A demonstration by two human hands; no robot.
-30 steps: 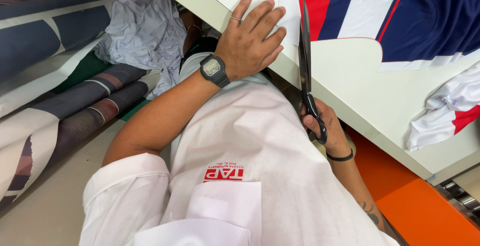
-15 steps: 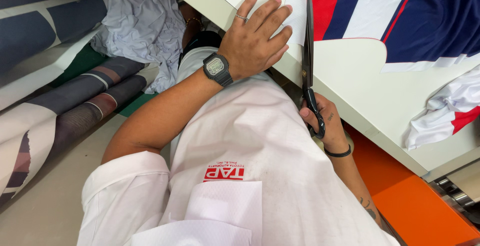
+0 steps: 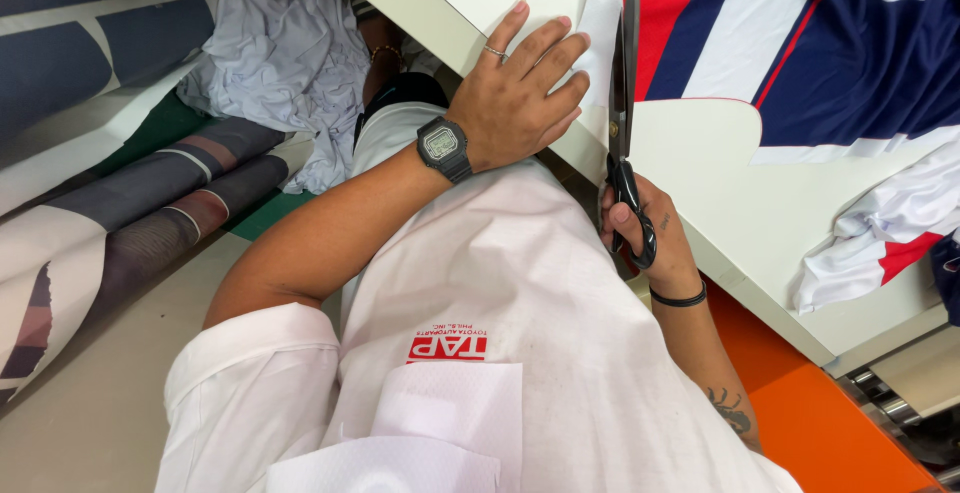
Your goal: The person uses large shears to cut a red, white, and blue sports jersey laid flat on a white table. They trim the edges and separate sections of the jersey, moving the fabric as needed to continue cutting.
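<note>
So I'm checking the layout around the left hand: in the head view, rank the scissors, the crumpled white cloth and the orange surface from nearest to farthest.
From the left hand:
1. Scissors, just beside its fingertips.
2. Crumpled white cloth, across the table edge.
3. Orange surface, low, past the right hand.

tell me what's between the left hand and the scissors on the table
In the head view, a narrow strip of white sheet lies between the left hand and the scissors.

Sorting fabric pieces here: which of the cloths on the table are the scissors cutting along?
The printed red, white and navy fabric flat on the table; the scissors in the right hand run along its left edge. The bunched white-and-red cloth lies apart.
</note>
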